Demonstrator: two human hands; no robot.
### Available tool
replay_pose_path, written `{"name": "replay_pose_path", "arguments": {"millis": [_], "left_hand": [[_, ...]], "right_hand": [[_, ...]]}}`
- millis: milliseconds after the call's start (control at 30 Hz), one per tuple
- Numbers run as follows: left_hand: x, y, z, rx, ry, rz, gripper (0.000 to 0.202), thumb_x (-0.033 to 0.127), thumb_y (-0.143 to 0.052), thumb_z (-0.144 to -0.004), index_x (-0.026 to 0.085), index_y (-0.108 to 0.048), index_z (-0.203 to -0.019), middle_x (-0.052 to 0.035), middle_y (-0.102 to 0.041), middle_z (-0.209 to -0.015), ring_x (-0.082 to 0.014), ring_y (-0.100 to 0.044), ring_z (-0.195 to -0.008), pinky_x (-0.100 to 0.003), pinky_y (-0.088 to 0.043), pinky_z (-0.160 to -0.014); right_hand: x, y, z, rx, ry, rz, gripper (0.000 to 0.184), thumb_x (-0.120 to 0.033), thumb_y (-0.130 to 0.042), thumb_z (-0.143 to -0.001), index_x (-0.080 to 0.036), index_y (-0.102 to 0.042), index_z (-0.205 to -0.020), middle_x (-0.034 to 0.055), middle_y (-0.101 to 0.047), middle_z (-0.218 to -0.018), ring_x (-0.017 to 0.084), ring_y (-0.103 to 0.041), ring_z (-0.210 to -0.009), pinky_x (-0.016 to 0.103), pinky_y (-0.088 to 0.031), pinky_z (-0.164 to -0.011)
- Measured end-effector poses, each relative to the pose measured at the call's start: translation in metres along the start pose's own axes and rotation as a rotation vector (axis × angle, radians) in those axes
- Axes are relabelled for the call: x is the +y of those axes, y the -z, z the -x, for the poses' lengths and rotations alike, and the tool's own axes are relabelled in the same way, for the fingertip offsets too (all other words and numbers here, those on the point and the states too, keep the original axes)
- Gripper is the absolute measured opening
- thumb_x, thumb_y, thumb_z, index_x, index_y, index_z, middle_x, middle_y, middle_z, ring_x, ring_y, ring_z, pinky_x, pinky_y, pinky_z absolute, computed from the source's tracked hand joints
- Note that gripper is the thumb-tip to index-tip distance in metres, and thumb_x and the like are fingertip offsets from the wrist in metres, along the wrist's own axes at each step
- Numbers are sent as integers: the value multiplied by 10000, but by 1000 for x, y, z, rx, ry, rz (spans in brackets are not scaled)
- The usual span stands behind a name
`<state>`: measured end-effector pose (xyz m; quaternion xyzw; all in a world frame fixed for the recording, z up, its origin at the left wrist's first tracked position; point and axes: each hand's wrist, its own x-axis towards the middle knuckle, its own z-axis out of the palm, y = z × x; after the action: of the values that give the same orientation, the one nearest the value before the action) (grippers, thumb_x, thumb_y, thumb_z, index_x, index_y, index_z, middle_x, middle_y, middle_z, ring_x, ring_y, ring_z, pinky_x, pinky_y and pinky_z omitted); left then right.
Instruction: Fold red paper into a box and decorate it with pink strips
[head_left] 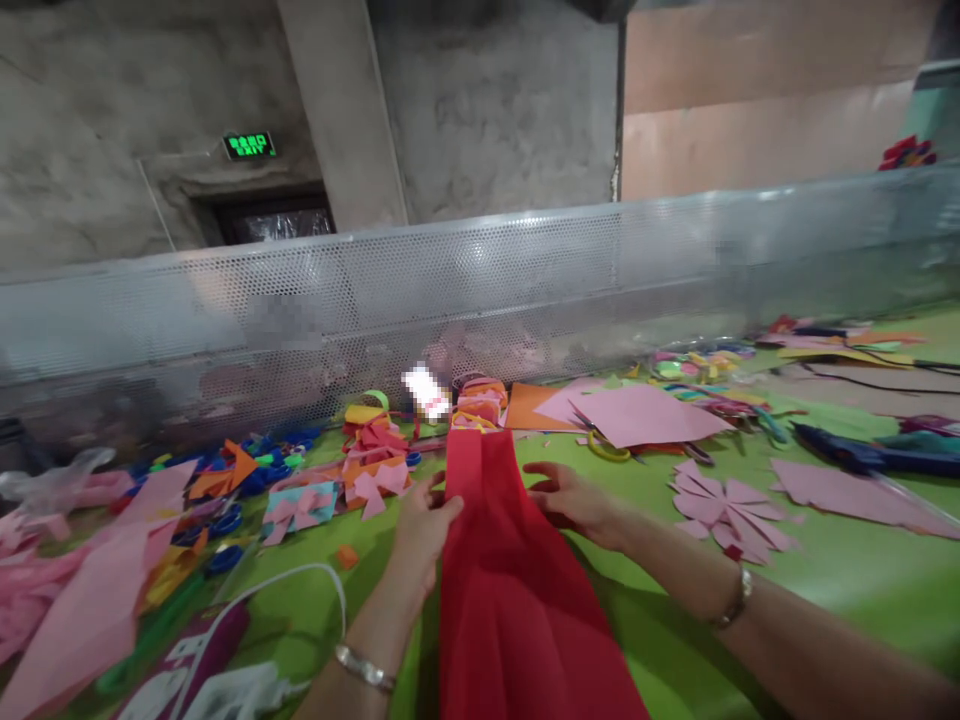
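Cannot tell if clamping long red paper-like sheet [517, 610] at six o'clock, creased but seemingly unfinished, with left hand [421, 525]; holding right hand [583, 502] fingers-apart.

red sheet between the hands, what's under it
Green tabletop shows along both sides of the red sheet. Whatever is directly beneath is covered, so I can't tell if anything else is there; fingers of the left hand are partly hidden at its edge.

A craft workshop is suggested by cut pink sheets [649, 413] and scissors [612, 457] strewn around the fingers [551, 472] on a green counter [862, 580]. Beyond them, bare concrete [495, 120] and a lit exit sign [250, 146] are seen.
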<state>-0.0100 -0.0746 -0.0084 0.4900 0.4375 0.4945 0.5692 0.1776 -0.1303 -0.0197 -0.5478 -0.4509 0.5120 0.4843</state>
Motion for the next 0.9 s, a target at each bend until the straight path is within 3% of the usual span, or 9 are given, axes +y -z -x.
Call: {"name": "replay_pose_path", "arguments": {"millis": [167, 267, 333, 400, 500, 600, 700, 800, 900], "left_hand": [[18, -2, 9, -3, 38, 199, 275, 93, -633, -482, 167, -612, -747, -9, -694, -640, -194, -654, -595, -313, -508, -633], [22, -4, 12, 44, 76, 284, 195, 79, -612, -504, 172, -596, -674, -7, -682, -576, -201, -655, -550, -330, -524, -618], [23, -4, 12, 81, 74, 331, 178, 71, -600, -529, 173, -592, -676, 0, -682, -569, -190, -658, -544, -323, -532, -631], [24, -4, 12, 100, 71, 369, 183, 65, -599, -558, 173, -595, -705, 9, -685, -576, -173, -664, -552, -303, -537, -651], [24, -5, 13, 56, 130, 396, 150, 83, -626, -615, 156, -613, -746, -17, -697, -610, -174, -673, -578, -306, -544, -669], [22, -8, 18, -77, 283, 380, 96, 120, -616, -691, 104, -641, -782, -94, -714, -673, -218, -683, -616, -358, -553, -678], [20, -12, 24, -192, 427, 340, 114, 64, -544, -732, 81, -641, -791, -115, -717, -698, -222, -690, -656, -353, -551, -716], [18, -18, 29, -225, 395, 307, 190, -22, -514, -705, 104, -624, -795, -90, -722, -717, -202, -692, -688, -329, -539, -760], [14, -21, 29, -225, 352, 283, 221, -50, -513, -674, 120, -613, -774, -72, -717, -695, -199, -690, -687, -333, -532, -770]], "right_hand": [[-1, -2, 2, -110, -32, -188, 229, -356, -587, -776, -205, -605, -948, 94, -671, -980, 186, -654, -825, 302, -529, -709], [-2, -3, 4, -206, 2, -230, 387, -529, -506, -806, -193, -656, -923, 108, -681, -1000, 203, -648, -893, 317, -520, -787], [-2, -3, 6, -240, 10, -208, 393, -513, -613, -730, -164, -676, -898, 111, -699, -952, 209, -660, -831, 328, -520, -771], [-2, -3, 6, -236, -4, -158, 346, -388, -743, -600, -133, -688, -828, 100, -717, -842, 209, -666, -721, 333, -523, -709], [-1, -4, 5, -182, -18, -86, 278, -256, -742, -524, -128, -687, -764, 64, -720, -745, 208, -663, -662, 317, -512, -654], [-2, -3, 2, -113, -2, 0, 253, -241, -662, -581, -143, -679, -814, 48, -721, -782, 207, -662, -708, 293, -494, -643], [-2, 0, -2, 34, 24, 145, 177, -252, -609, -656, -141, -637, -791, 56, -700, -780, 206, -637, -722, 271, -441, -592], [-2, -1, -3, 214, 95, 317, 66, -163, -616, -643, -153, -562, -680, 56, -650, -768, 208, -577, -792, 253, -346, -584], [-6, -4, 1, 243, 155, 408, 116, -111, -636, -621, -160, -531, -621, 35, -612, -751, 192, -531, -823, 242, -293, -591]]}}
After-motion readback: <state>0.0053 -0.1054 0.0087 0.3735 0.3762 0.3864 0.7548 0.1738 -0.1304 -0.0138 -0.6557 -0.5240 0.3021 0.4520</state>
